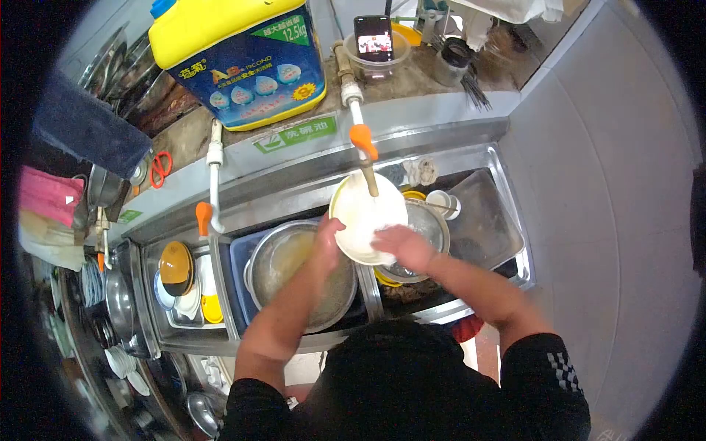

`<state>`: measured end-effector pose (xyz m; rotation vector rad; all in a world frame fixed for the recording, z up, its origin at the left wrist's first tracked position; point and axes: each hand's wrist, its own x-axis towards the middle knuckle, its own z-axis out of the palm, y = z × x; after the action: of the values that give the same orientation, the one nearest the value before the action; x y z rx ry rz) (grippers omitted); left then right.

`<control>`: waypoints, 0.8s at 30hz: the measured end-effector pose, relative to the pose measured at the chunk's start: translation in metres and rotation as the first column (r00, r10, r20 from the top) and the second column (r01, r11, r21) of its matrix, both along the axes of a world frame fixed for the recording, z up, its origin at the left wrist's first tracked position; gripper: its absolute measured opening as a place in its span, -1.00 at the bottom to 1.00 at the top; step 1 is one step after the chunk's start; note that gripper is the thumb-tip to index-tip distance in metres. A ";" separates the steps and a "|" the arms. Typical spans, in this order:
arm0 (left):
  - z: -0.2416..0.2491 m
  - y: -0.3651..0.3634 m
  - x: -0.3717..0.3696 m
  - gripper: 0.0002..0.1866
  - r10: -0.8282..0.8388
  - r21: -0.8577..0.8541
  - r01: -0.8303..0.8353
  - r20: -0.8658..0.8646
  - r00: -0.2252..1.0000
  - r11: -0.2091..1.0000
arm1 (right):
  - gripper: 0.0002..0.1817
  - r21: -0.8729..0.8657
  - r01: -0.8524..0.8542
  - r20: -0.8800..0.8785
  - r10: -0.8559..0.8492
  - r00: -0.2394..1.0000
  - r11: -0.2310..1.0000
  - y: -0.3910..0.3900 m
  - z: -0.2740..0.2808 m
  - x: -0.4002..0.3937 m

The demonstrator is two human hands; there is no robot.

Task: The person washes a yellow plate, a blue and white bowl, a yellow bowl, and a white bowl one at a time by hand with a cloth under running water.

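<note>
At a steel sink (485,158) mid-frame, both hands, left (329,239) and right (404,246), grip a white plate (365,217) under the tap (362,151); upper left, a yellow-blue detergent jug (239,59) reads "12.5kg".

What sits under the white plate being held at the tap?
Under the white plate a metal bowl shows, with a yellow rim beneath. The bowl's contents are hidden by the plate and right hand.

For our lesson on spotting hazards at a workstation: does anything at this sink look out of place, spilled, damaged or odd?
One thing: a phone with its screen lit stands propped in a clear bowl on the ledge just behind the tap, close to the water. The left hand and right hand hold a white plate under that tap.
</note>
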<state>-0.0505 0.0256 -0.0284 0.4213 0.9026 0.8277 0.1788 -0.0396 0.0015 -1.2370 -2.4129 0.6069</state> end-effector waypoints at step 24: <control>-0.004 -0.032 0.053 -0.31 0.322 0.164 -0.324 0.038 0.946 0.932 | -0.44 -0.177 0.157 -0.285 -0.203 0.937 0.972 -0.008 0.005 -0.022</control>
<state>0.0022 -0.0064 -0.0326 0.4201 0.9081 1.2148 0.1566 -0.0479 0.0063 -1.3018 -2.0078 0.8673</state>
